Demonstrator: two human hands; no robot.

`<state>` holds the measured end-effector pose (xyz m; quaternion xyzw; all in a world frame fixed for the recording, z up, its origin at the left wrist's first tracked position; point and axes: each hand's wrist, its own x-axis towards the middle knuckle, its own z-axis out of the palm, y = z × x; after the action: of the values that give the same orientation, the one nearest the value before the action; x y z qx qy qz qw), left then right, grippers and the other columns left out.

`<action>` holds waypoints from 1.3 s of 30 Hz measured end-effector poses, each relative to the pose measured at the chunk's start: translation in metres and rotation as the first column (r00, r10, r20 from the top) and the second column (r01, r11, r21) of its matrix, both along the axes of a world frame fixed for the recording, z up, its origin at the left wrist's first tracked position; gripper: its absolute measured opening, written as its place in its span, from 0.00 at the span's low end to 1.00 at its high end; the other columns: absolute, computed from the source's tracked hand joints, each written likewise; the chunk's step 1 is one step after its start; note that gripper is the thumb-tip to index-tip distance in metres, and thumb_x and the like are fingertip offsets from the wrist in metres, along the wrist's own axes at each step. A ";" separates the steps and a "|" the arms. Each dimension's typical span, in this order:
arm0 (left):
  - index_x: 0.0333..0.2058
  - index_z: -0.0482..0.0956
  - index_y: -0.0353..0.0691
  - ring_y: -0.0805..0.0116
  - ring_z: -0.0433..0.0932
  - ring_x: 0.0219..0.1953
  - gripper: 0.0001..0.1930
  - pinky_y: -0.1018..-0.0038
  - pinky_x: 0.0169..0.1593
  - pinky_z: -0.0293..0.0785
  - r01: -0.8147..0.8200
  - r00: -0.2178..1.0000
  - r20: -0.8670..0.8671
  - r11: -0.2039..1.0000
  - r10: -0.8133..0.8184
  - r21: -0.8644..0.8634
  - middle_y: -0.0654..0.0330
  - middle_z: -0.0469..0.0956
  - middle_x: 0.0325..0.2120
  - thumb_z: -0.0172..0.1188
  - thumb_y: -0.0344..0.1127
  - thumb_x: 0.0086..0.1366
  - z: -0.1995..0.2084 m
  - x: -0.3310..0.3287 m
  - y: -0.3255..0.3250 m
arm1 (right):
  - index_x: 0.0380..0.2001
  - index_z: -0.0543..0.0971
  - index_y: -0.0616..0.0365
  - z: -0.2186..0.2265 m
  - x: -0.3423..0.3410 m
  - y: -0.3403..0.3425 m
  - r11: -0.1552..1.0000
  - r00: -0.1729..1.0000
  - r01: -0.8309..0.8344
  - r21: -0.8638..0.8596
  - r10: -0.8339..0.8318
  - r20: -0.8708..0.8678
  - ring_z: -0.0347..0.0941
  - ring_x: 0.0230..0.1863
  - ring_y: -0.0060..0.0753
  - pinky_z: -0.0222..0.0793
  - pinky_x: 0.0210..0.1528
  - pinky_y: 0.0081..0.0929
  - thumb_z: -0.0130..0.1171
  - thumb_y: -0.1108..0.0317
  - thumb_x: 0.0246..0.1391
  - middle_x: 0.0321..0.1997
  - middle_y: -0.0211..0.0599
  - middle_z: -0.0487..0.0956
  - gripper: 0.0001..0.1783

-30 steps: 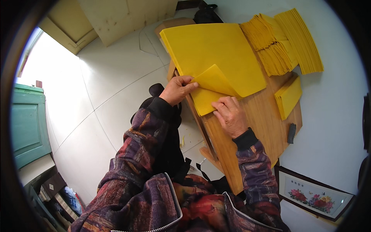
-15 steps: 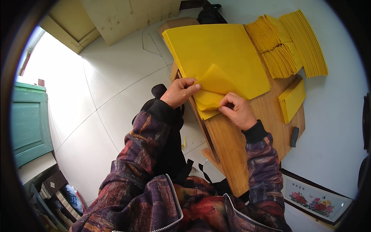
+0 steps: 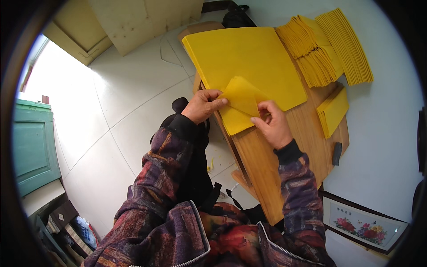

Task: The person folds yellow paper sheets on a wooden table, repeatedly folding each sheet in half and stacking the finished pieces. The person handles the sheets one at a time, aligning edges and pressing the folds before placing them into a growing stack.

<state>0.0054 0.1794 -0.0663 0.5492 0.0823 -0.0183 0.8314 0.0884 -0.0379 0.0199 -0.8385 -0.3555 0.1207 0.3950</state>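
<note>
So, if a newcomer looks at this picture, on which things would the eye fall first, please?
Probably on the stack of large yellow sheets on the wooden table, where a turned-up corner lies between the left hand and the right hand. After that, perhaps the folded yellow bundles at upper right and the framed flower picture at lower right.

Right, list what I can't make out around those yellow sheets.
All in the head view:
Wooden tabletop beneath the large yellow stack: covered by it.
Sheet count in that stack: edges too fine.
Right hand: whether it grips the yellow flap is unclear; the hand itself hides the contact.
Left hand: palm turned away from the camera.
Patterned jacket: cut off by the lower edge.
</note>
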 end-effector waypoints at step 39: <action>0.43 0.78 0.30 0.77 0.73 0.41 0.16 0.78 0.49 0.69 0.013 1.000 0.017 1.000 -0.014 0.007 0.65 0.79 0.37 0.55 0.41 0.69 -0.005 0.002 0.001 | 0.27 0.74 0.65 0.009 0.019 0.005 0.945 0.950 -0.277 -0.175 0.242 -0.197 0.71 0.30 0.37 0.67 0.34 0.27 0.60 0.71 0.51 0.28 0.42 0.74 0.07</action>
<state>0.0069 0.1808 -0.0716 0.5526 0.0717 -0.0191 0.8302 0.1071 -0.0330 0.0294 -0.8060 -0.4135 0.2794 0.3182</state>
